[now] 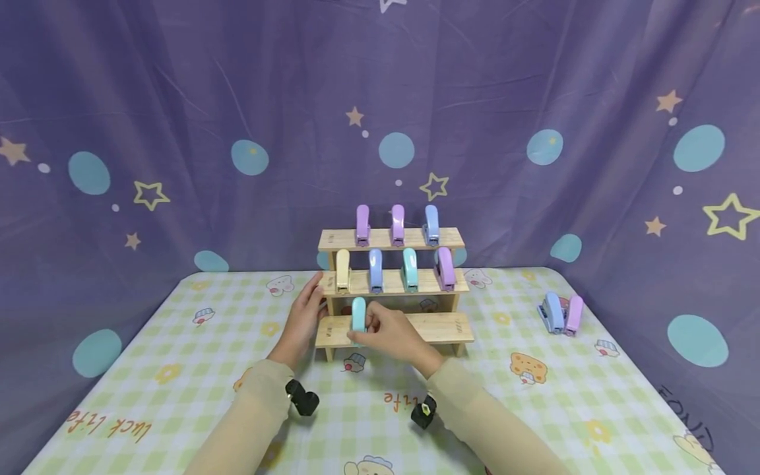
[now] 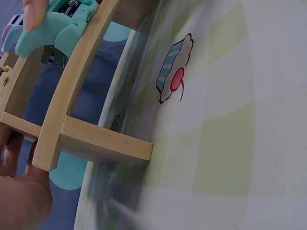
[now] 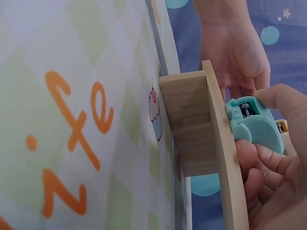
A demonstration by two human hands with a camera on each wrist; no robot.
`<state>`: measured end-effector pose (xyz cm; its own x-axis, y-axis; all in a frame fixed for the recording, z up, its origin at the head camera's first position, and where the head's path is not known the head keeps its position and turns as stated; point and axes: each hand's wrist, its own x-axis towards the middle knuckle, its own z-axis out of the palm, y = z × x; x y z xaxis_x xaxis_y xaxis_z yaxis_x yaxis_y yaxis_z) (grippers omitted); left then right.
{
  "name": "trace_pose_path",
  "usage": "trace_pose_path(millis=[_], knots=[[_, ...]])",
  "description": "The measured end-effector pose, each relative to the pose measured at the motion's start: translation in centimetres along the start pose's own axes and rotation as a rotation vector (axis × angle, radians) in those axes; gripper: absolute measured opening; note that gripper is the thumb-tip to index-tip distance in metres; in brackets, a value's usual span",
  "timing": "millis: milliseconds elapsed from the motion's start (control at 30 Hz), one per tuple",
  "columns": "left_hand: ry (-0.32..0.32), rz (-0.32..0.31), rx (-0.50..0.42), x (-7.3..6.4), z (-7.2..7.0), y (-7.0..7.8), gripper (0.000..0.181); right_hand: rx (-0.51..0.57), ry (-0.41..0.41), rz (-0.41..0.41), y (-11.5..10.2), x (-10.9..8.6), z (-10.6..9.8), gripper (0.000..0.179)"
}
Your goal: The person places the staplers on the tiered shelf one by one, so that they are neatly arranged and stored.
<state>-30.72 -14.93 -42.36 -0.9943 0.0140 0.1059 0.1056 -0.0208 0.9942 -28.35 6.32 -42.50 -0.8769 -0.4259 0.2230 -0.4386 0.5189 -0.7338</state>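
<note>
My right hand [image 1: 392,333] pinches a teal mini stapler [image 1: 359,315] near the left end of the bottom step of a wooden three-step rack [image 1: 436,328]. In the right wrist view the thumb and fingers lie on either side of the stapler [image 3: 259,127], close over the board. My left hand [image 1: 303,323] holds the rack's left side; its fingertips reach behind the frame in the left wrist view. The middle step bears a yellow stapler [image 1: 343,270], a blue one [image 1: 376,269], a teal one [image 1: 410,269] and a purple one [image 1: 444,268].
Two purple staplers, one here [image 1: 398,224], and a blue stapler [image 1: 431,224] stand on the top step. Off to the right, a blue stapler [image 1: 553,313] and a purple stapler [image 1: 573,315] stand on the checked tablecloth [image 1: 196,369]. A purple curtain [image 1: 475,99] hangs behind.
</note>
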Motion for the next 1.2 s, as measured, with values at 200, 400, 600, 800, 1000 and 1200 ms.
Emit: trace_pose_path(millis=[200, 400, 600, 800, 1000, 1200], knots=[[0.003, 0.006, 0.008, 0.08, -0.02, -0.01, 0.051, -0.001, -0.011, 0.024, -0.14, 0.07, -0.07, 0.04], [0.012, 0.002, 0.029, 0.21, -0.02, -0.14, 0.052, 0.005, -0.016, 0.025, -0.23, 0.06, -0.13, 0.04], [0.015, -0.014, 0.039, 0.24, -0.05, -0.17, 0.052, 0.004, -0.023, 0.047, -0.28, 0.06, -0.1, 0.04], [0.012, -0.015, 0.04, 0.3, -0.04, -0.15, 0.052, 0.004, -0.028, 0.059, -0.3, 0.09, -0.15, 0.041], [0.014, -0.012, 0.037, 0.22, -0.05, -0.12, 0.051, 0.012, -0.034, 0.069, -0.46, 0.03, -0.29, 0.042], [0.012, -0.007, 0.038, 0.16, -0.06, -0.13, 0.051, 0.028, -0.035, 0.085, -0.24, 0.04, -0.37, 0.045]])
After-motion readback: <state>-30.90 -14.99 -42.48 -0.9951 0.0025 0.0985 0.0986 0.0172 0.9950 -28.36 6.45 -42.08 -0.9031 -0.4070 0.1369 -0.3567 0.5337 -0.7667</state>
